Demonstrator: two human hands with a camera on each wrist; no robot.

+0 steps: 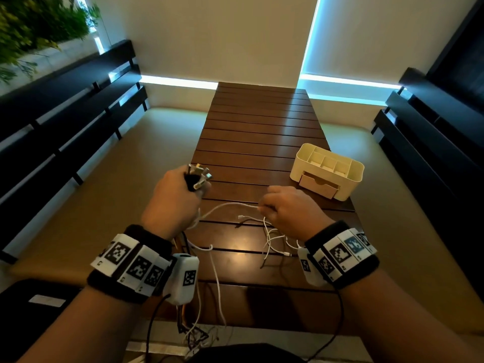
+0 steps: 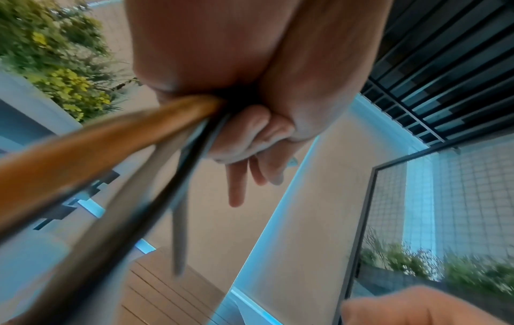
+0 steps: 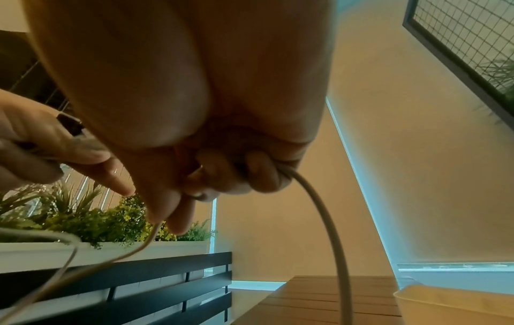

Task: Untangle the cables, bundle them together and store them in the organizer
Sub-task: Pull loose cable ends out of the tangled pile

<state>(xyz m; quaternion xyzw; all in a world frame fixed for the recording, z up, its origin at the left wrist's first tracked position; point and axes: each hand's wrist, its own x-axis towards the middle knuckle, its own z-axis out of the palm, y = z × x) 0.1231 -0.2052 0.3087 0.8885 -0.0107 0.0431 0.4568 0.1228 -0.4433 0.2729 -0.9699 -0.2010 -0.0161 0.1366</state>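
My left hand [image 1: 180, 195] grips a bunch of cable ends, and their metal plugs [image 1: 199, 175] stick out above the fist. The left wrist view shows orange, grey and black cables [image 2: 155, 140] running out of that fist [image 2: 250, 132]. My right hand [image 1: 282, 208] pinches a white cable [image 1: 230, 205] that spans between both hands. In the right wrist view this cable [image 3: 319, 209] leaves the curled fingers [image 3: 222, 176] and hangs down. Loose white cable loops [image 1: 272, 239] lie on the wooden slatted table [image 1: 256, 142]. The cream organizer [image 1: 327, 170] stands on the table's right side, beyond my right hand.
Cables trail off the table's near edge into a tangle [image 1: 199, 336] by my lap. Dark slatted benches [image 1: 65, 113] flank the table on the left and on the right [image 1: 432, 132]. A planter with green plants [image 1: 34, 24] stands at the far left.
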